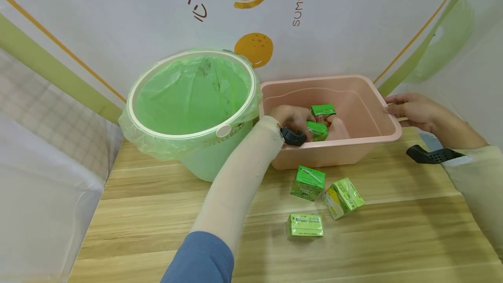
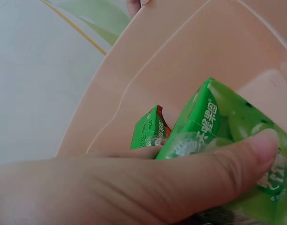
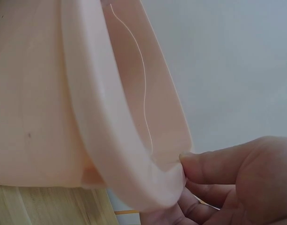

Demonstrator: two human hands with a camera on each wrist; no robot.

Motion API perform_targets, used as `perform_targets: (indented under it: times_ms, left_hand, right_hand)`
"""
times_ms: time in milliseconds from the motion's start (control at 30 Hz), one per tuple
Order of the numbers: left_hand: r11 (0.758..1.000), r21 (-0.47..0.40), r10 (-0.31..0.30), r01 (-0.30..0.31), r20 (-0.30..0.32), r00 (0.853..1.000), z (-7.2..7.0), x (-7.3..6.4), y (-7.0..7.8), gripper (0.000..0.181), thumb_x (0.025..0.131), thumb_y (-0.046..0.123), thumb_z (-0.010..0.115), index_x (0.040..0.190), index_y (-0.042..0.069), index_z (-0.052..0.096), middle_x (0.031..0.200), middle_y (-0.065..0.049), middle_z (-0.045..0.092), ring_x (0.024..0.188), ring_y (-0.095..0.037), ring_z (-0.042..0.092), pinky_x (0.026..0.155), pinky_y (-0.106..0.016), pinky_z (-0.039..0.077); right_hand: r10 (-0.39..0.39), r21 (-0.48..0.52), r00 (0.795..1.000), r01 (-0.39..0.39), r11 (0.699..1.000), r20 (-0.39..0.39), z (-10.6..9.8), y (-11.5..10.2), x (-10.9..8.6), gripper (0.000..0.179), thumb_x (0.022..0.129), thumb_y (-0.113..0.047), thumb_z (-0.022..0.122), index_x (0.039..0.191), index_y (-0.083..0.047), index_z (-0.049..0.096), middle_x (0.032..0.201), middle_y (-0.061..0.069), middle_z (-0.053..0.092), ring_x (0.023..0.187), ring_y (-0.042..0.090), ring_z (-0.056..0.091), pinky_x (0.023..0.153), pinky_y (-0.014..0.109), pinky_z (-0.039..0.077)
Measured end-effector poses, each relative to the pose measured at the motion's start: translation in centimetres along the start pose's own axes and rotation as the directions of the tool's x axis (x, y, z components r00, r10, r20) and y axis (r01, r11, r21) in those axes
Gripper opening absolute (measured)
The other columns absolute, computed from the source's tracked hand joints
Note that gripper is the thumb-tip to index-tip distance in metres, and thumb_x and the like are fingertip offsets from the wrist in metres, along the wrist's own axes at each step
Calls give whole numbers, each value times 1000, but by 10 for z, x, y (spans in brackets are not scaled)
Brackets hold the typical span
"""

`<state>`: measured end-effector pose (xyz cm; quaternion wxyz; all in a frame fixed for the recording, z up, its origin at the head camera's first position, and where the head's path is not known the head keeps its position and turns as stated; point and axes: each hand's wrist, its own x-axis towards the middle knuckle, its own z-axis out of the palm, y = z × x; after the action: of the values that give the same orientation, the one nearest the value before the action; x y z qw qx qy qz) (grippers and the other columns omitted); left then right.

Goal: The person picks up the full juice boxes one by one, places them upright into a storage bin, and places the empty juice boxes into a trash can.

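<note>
Inside the pink plastic tub (image 1: 314, 157), my left hand (image 1: 294, 118) grips a green juice box (image 1: 317, 131). The left wrist view shows the thumb lying across its printed side. A second green juice box (image 1: 323, 109) sits farther back in the tub, with something red beside it that I cannot make out. My right hand (image 1: 420, 112) holds the tub's right rim (image 3: 152, 187), thumb on top and fingers beneath. In front of the tub on the table stand a darker green juice box (image 1: 308, 182), a tilted green-and-yellow juice box (image 1: 342, 198) and a light green juice box (image 1: 305, 226).
A pale green bin (image 1: 212, 160) lined with a translucent green bag (image 1: 184, 95) stands left of the tub, close against it. Both rest on a wood-grain table (image 1: 157, 230). A white printed cloth (image 1: 334, 34) hangs behind them.
</note>
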<state>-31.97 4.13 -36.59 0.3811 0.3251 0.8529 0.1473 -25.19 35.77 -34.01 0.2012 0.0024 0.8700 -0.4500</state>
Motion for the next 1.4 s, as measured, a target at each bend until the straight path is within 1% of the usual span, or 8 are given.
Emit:
perform_targets:
  times_ms: [133, 367, 700, 833, 900, 1067, 1167, 1400]
  left_hand:
    - [1000, 0, -22, 22, 43, 999, -1, -2, 0, 75, 95, 30, 73, 159, 15, 36, 161, -6, 35, 142, -17, 36, 104, -19, 37]
    - [1000, -18, 22, -20, 145, 989, -3, -4, 1, 66, 100, 9, 59, 160, 12, 31, 165, -7, 30, 138, -17, 36, 87, -17, 40]
    - [1000, 17, -3, 3, -17, 1000, 1, -3, 0, 77, 94, 26, 75, 159, 15, 34, 163, -4, 33, 137, -18, 41, 89, -19, 41]
    - [994, 90, -54, 55, -13, 998, 1, -3, -1, 68, 100, 22, 66, 160, 18, 35, 164, -5, 30, 140, -16, 36, 82, -17, 38]
    - [994, 96, -61, 60, 3, 998, 0, -2, -1, 58, 101, 15, 61, 156, 16, 41, 159, -7, 38, 131, -18, 40, 76, -18, 36]
    - [998, 56, -18, 18, -3, 1000, 1, -5, -1, 46, 99, 18, 68, 144, 12, 58, 143, -6, 56, 118, -16, 51, 82, -17, 42]
    - [999, 50, -17, 17, -7, 1000, 1, -5, 0, 51, 98, 20, 70, 146, 13, 56, 147, -3, 54, 125, -14, 50, 89, -17, 43]
    - [984, 158, -93, 86, 36, 995, -2, -1, 2, 59, 100, 4, 51, 156, 18, 42, 153, -3, 43, 119, -17, 41, 69, -20, 36]
  right_hand:
    - [0, 2, 1000, 0, 1000, 0, 0, -1, 0, 62, 111, -22, 44, 152, 15, 19, 96, -22, 58, 89, -3, 59, 78, 24, 57]
    - [-14, 6, 1000, 14, 1000, 1, 1, -1, -2, 61, 111, -23, 45, 152, 15, 20, 99, -18, 59, 89, -1, 60, 78, 25, 58]
    - [-15, -11, 1000, 15, 1000, -2, 1, -1, -2, 62, 111, -25, 44, 152, 15, 20, 101, -17, 58, 90, -3, 61, 78, 25, 58]
    - [-11, -13, 1000, 11, 1000, 1, 1, -2, -2, 62, 111, -24, 43, 152, 15, 19, 100, -19, 58, 89, -4, 60, 78, 25, 58]
    - [-10, -14, 1000, 10, 1000, 3, 1, -2, -2, 62, 111, -24, 43, 152, 15, 19, 100, -19, 58, 89, -4, 60, 78, 25, 58]
    - [-10, -15, 1000, 10, 1000, 12, 0, -2, -1, 62, 111, -24, 43, 153, 15, 18, 101, -19, 58, 90, -4, 60, 79, 25, 58]
    - [-8, -12, 1000, 9, 1000, 15, 0, 0, 1, 63, 111, -25, 43, 153, 15, 18, 102, -20, 58, 90, -4, 61, 79, 25, 58]
    - [-6, -7, 1000, 6, 1000, 12, 0, 0, 0, 63, 111, -25, 43, 153, 15, 17, 99, -22, 58, 90, -5, 61, 78, 25, 58]
